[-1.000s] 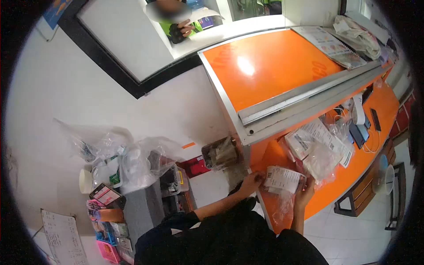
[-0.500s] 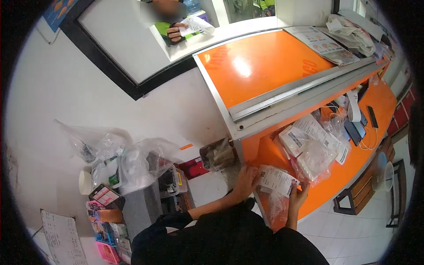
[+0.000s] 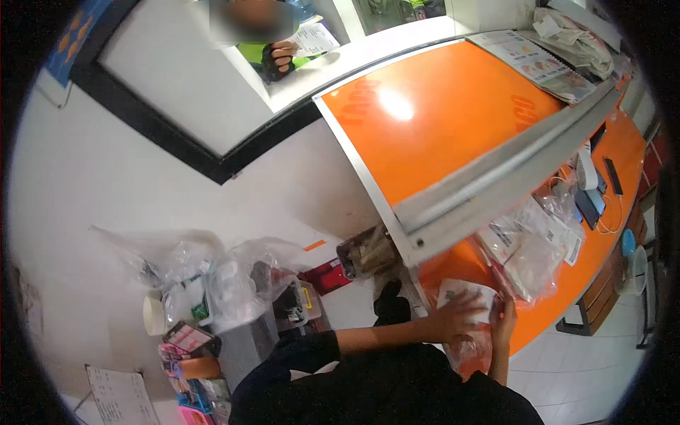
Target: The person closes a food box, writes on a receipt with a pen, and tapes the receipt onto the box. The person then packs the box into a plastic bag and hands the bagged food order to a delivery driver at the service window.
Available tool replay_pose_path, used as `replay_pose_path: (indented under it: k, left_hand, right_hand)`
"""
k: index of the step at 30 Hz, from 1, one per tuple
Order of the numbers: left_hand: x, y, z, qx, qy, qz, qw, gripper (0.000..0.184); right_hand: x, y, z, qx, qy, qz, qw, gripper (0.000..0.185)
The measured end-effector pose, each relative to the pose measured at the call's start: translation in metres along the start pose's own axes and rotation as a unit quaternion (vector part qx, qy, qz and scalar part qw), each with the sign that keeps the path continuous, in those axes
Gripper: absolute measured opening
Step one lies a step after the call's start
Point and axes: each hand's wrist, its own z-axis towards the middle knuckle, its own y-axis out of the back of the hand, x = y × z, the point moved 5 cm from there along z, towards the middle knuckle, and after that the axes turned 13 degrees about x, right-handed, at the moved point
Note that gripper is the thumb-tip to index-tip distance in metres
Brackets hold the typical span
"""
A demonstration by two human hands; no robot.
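A white printed slip (image 3: pixel 469 290) lies over a clear plastic bag (image 3: pixel 473 350) on the orange lower counter. My left hand (image 3: pixel 457 320) is laid across the slip with its fingers spread, covering much of the print. Along the slip's right edge, my right hand (image 3: pixel 503 324) has its fingers closed on the paper; the fingertips are partly blurred. Just beyond my hands sits a pile of plastic-bagged packages (image 3: pixel 528 262) with printed labels.
A raised orange counter (image 3: pixel 453 106) with a metal edge overhangs the work spot. Phones (image 3: pixel 589 209) and cables lie farther right. Behind the window, a person's gloved hand (image 3: pixel 280 60) holds a paper (image 3: pixel 315 39). Plastic bags (image 3: pixel 244 283) and bins stand at left.
My left hand has moved from the slip's left edge onto its face, fingers now spread. My right hand stays at the right edge. The view has shifted, and the person's paper is turned differently.
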Motion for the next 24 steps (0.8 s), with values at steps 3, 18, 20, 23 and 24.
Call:
replay_pose_path:
  k: [3,18,20,23,24]
  left_hand:
    - [0.011,-0.013,0.000,0.023,-0.076,-0.071,0.994,0.040]
    - [0.066,0.054,-0.026,0.047,-0.164,-0.161,0.972,0.037]
    - [0.069,0.056,-0.027,0.048,-0.166,-0.163,0.971,0.037]
    - [0.071,0.060,-0.029,0.045,-0.169,-0.161,0.971,0.036]
    - [0.071,0.061,-0.029,0.046,-0.169,-0.159,0.972,0.035]
  right_hand:
    - [0.000,0.002,-0.003,-0.012,-0.063,0.007,0.998,0.025]
    - [-0.037,-0.020,-0.031,-0.143,-0.240,-0.087,0.956,0.025]
    - [-0.042,-0.018,-0.029,-0.109,-0.266,-0.078,0.955,0.023]
    - [-0.050,-0.015,-0.024,-0.054,-0.293,-0.063,0.952,0.020]
    - [-0.053,-0.013,-0.022,-0.034,-0.298,-0.057,0.952,0.020]
